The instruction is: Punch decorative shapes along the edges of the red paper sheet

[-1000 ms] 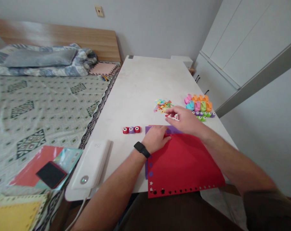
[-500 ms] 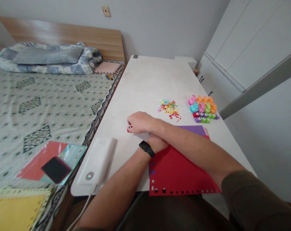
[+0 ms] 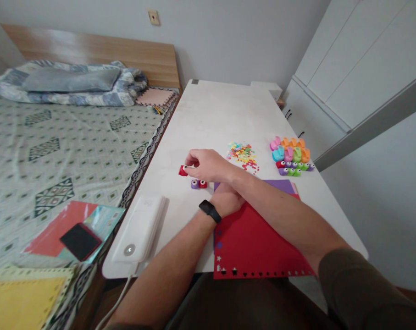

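My right hand [image 3: 208, 165] reaches across my left forearm and pinches a small red craft punch [image 3: 183, 170] at its fingertips. Just beside it stand a purple punch [image 3: 194, 184] and a red punch [image 3: 202, 184]. My left hand [image 3: 226, 200] lies under my right forearm, at the edge of a red sheet [image 3: 259, 243] with small punched shapes along its near border. Its fingers are hidden. A purple sheet [image 3: 280, 185] sticks out from beneath the red one. Farther off lie coloured paper cutouts [image 3: 242, 153] and a cluster of larger pastel punches [image 3: 288, 151].
A white power bank [image 3: 139, 229] with a cable lies at the table's left edge. Beyond that edge is a bed [image 3: 73, 156] holding a phone [image 3: 80, 241] and coloured papers. White cabinets [image 3: 359, 59] stand to the right.
My right hand has moved left from above the papers, crossing my left arm, and taken a red punch from the row of small punches. The other two punches now show beside it.
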Demonstrator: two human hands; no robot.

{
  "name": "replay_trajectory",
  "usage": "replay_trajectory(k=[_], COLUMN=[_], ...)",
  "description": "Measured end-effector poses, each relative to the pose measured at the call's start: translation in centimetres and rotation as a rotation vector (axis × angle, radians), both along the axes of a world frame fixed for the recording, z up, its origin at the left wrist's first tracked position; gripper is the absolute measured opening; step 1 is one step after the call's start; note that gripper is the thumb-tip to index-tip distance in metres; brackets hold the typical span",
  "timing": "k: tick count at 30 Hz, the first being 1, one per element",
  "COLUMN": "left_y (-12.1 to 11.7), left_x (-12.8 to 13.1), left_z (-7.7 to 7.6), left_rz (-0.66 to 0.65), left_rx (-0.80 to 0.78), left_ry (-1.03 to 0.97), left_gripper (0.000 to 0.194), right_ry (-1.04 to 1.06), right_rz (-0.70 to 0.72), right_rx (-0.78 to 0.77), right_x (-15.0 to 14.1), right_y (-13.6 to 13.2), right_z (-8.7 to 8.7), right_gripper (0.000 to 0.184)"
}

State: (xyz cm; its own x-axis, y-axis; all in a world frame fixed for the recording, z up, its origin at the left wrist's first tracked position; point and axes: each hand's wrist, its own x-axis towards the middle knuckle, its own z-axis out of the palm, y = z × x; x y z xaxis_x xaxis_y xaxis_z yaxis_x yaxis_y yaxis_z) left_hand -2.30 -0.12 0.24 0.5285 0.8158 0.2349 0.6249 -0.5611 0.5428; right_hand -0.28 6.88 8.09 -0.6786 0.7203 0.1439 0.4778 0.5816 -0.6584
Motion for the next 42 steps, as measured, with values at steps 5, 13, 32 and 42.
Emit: replay_trajectory(k=[5, 13, 32, 42], left_y=[0.2, 0.4, 0.4, 0.4], left_x=[-0.2, -0.6, -0.5, -0.5], left_z=[0.6, 1.3, 1.6, 1.4], left_rz=[0.033, 0.012, 0.007, 0.007], left_rx=[-0.052, -0.046, -0.041, -0.032], left_ry=[-0.005, -0.004, 0.041, 0.050], left_gripper=[0.032, 0.015, 0.016, 0.014], right_ry=[0.281, 0.281, 0.033, -0.035], right_rz=[-0.104, -0.245, -0.162, -0.145], right_rx=[-0.121, -0.247, -0.195, -0.241], right_x=[6.6, 18.5, 21.8, 22.0], right_y=[-0.6, -1.9, -3.4, -3.7], right_z=[2.5, 0.4, -4.1, -3.5], right_gripper=[0.017, 0.022, 0.024, 0.025])
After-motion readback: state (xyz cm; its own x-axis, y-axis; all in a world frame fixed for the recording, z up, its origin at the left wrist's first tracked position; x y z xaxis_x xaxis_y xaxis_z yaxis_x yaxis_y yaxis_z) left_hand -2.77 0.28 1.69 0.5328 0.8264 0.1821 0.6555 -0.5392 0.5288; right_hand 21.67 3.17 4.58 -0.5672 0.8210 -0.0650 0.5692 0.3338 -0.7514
